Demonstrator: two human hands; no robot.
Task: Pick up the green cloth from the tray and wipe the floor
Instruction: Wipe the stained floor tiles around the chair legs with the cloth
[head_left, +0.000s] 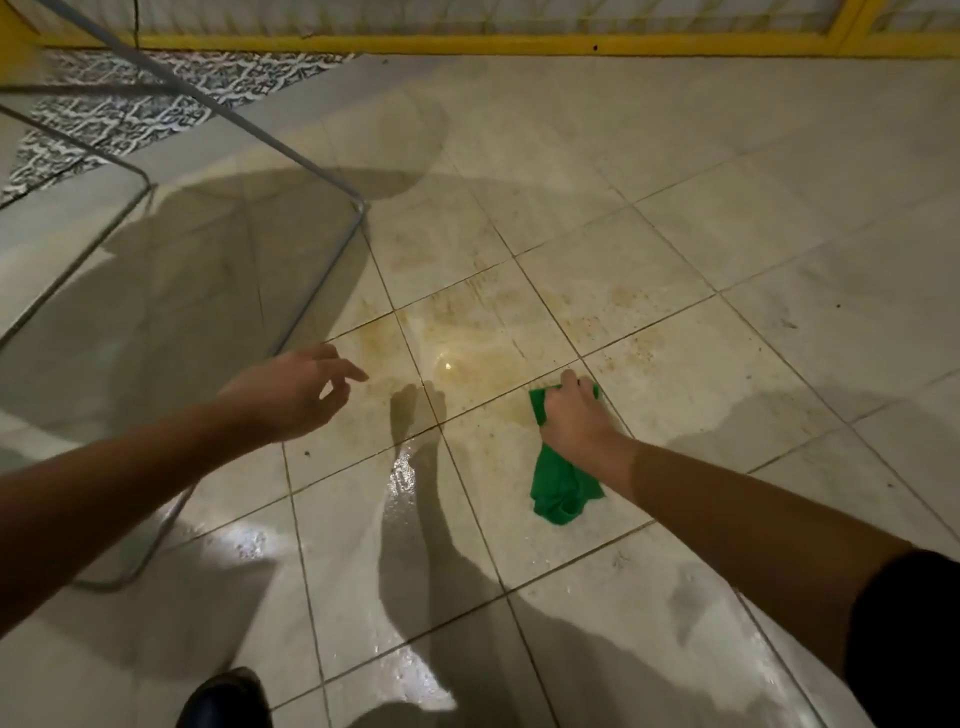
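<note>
My right hand (574, 415) grips the green cloth (561, 486) and holds it down on the pale tiled floor (727, 249). Part of the cloth shows past my knuckles and the rest trails back under my wrist. Just left of the cloth, yellowish-brown stains (467, 358) spread over several tiles around a wet, shiny patch. My left hand (296, 395) hovers above the floor to the left, fingers loosely spread, holding nothing. No tray is in view.
A thin grey metal frame (317, 291) stands over the floor at the left, its legs on the tiles. A yellow wall base (519, 44) runs along the far edge. A patterned mat (130, 114) lies at the far left. A dark shoe (223, 699) shows at the bottom.
</note>
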